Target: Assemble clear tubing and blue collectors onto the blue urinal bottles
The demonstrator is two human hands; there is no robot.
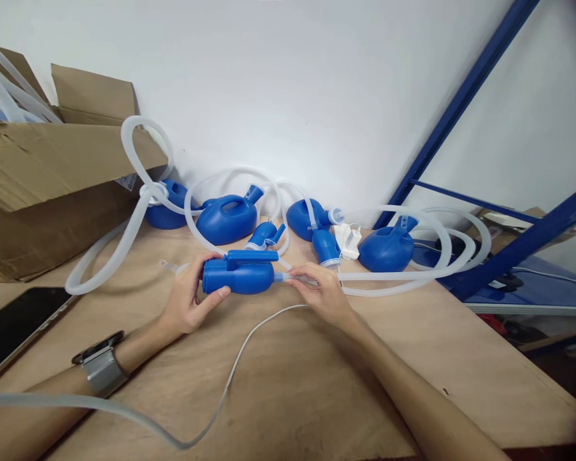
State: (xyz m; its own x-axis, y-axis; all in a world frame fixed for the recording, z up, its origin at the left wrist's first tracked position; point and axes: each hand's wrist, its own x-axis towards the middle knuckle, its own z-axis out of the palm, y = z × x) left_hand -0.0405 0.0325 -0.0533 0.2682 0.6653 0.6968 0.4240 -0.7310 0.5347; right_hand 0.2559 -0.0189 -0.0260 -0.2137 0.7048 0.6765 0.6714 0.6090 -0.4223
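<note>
My left hand point(192, 294) is wrapped round a blue plastic urinal head point(240, 275) with a bar handle along its top, held level above the table. At its right end is a narrow pale spout. There, my right hand point(319, 291) pinches the end of a translucent hose point(388, 276) against the spout; whether the hose is pushed over it I cannot tell. Just behind stand blue urinal bottles point(228, 218), and two smaller blue heads point(325, 246) lie among them, one with a hose joined to it.
An open cardboard box point(67, 166) holding more hoses stands at the left. A tablet-like dark device point(19, 326) lies at the left edge. A pale cable point(240, 352) crosses the wooden table point(278, 410). A white charger point(349, 240) sits between bottles. Blue metal shelving point(461, 102) borders the right.
</note>
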